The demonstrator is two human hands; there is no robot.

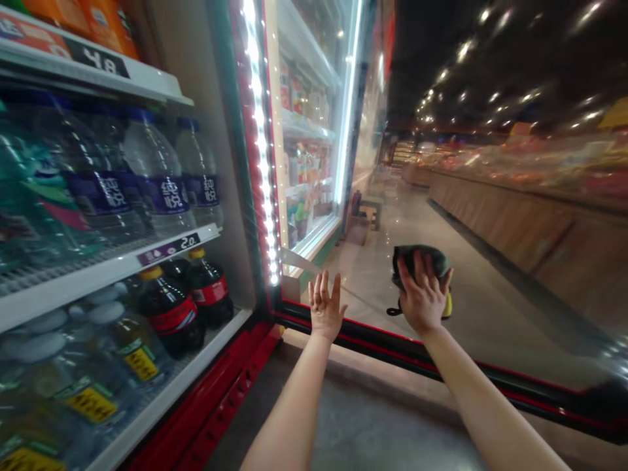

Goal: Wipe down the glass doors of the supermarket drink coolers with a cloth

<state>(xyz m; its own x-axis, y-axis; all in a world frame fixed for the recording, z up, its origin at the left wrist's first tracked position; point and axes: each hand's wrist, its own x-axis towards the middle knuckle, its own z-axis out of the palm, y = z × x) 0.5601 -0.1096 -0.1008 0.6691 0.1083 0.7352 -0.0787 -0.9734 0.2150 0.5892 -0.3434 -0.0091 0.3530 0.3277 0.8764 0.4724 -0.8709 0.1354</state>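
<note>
My right hand (422, 297) presses a dark cloth (440, 260) flat against the glass door (363, 291) of a drinks fridge. A black loop hangs from the cloth's left side, and a yellow patch shows at its lower right, beneath my hand. To the left, my left hand (328, 311) is open with its fingers spread, holding nothing. It is at the glass near the door's lower edge; whether the palm touches cannot be made out. The door stands swung open, and its black and red frame (373, 340) runs below both hands.
Fridge shelves (210, 232) on the left hold water bottles (159, 170), cola bottles (169, 311) and yellow-labelled bottles (137, 353). A bright LED strip (260, 131) runs up the fridge edge. Through the glass are another lit fridge (309, 144), an aisle and a long wooden counter (515, 235).
</note>
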